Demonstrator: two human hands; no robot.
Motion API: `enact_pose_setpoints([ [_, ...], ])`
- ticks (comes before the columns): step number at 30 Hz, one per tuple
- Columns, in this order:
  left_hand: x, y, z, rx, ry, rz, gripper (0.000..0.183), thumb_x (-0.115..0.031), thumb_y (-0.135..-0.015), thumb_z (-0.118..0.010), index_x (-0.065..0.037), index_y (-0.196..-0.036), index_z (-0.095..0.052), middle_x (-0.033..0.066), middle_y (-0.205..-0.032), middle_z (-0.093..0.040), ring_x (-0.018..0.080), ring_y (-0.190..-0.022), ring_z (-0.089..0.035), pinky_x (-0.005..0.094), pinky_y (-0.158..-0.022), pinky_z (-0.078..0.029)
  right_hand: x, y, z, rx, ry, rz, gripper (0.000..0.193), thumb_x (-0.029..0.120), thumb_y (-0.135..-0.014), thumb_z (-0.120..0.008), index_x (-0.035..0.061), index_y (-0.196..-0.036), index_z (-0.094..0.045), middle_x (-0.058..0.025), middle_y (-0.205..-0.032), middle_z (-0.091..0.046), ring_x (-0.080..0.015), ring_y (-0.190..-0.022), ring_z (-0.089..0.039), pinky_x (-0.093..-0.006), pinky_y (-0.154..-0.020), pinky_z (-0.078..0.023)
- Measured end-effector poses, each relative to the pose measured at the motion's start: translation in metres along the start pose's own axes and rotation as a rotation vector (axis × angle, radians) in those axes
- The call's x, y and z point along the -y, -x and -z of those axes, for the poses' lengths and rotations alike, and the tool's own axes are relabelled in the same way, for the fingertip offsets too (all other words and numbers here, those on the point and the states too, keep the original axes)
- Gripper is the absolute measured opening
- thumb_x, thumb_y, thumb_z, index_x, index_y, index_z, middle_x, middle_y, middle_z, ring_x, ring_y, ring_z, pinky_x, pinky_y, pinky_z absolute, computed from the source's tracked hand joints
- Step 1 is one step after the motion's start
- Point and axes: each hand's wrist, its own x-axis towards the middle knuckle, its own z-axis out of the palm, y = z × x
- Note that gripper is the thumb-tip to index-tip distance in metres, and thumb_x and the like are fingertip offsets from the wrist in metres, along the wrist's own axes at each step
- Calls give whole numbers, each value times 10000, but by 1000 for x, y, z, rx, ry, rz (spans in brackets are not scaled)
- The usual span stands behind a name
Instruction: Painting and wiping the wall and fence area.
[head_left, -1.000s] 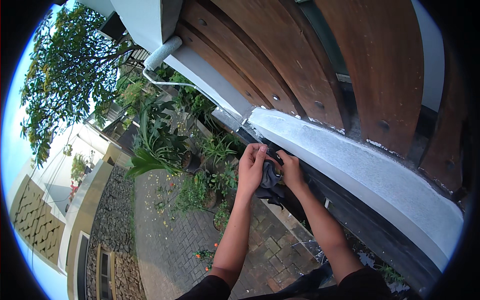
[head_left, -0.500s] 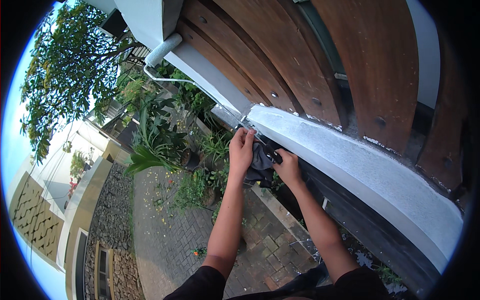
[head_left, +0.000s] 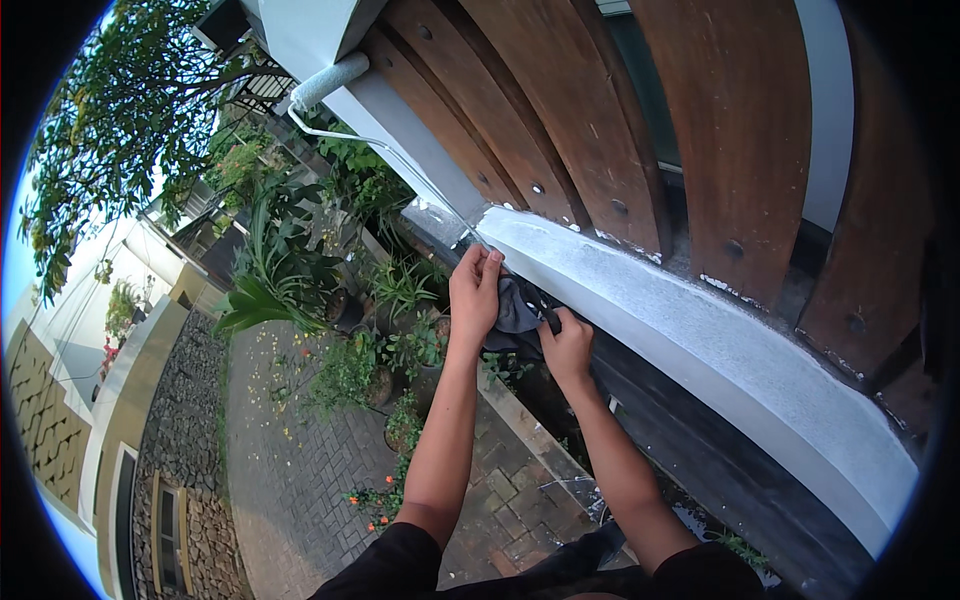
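A paint roller with a pale, wet-looking sleeve (head_left: pixel 330 82) reaches up and left from my hands, its sleeve by the lower edge of a white pillar. My left hand (head_left: pixel 474 290) is closed around the thin metal rod (head_left: pixel 432 190), fingers pinched near its lower end. My right hand (head_left: pixel 568 345) grips the black handle (head_left: pixel 549 318) of the roller, lower and to the right. Between both hands hangs a dark grey cloth (head_left: pixel 517 305); which hand bears it I cannot tell. Just beyond the hands runs a white-painted ledge (head_left: pixel 640 300).
Brown wooden slats (head_left: pixel 560 110) rise above the ledge, with white spots along their lower ends. Below it lies a dark band (head_left: pixel 690 440). Potted plants (head_left: pixel 345 300) and a concrete kerb (head_left: pixel 535 430) border the brick paving (head_left: pixel 310 450) on the left.
The view has shifted slightly, so the ledge and slats sit further left. Both hands keep their hold on the roller, and the sleeve sits a little higher in the picture.
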Motion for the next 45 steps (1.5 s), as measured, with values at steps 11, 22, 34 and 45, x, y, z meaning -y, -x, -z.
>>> enact_pose_setpoints([
  [11, -41, 33, -23, 51, 23, -37, 277, -228, -948, -534, 10, -810, -502, -1, -660, -437, 66, -652, -379, 238, -595, -345, 13, 17, 55, -77, 28, -10, 201, 153, -737, -727, 7, -845, -640, -186, -691, -625, -374, -656, -628, -400, -568, -482],
  [22, -84, 80, -62, 73, 0, -55, 281, -221, -942, -540, 4, -784, -482, -14, -623, -387, 59, -599, -321, 242, -520, -284, 15, 37, 126, -127, 16, 39, 159, 12, -703, -666, -29, -854, -637, -194, -684, -616, -338, -666, -649, -351, -600, -482],
  [34, -105, 101, -71, 93, 84, -21, 259, -207, -952, -536, 6, -807, -512, -29, -651, -416, 44, -628, -340, 222, -535, -292, 31, 45, 155, -121, -4, 75, 188, 60, -716, -731, -37, -840, -627, -205, -697, -621, -359, -653, -645, -362, -556, -493],
  [45, -65, 74, -44, 59, -3, 10, 273, -219, -960, -522, -5, -799, -469, -22, -675, -410, 50, -668, -350, 215, -584, -311, 13, 35, 95, -25, -100, -12, 141, 36, -736, -701, -12, -847, -630, -181, -704, -627, -350, -654, -640, -367, -551, -479],
])
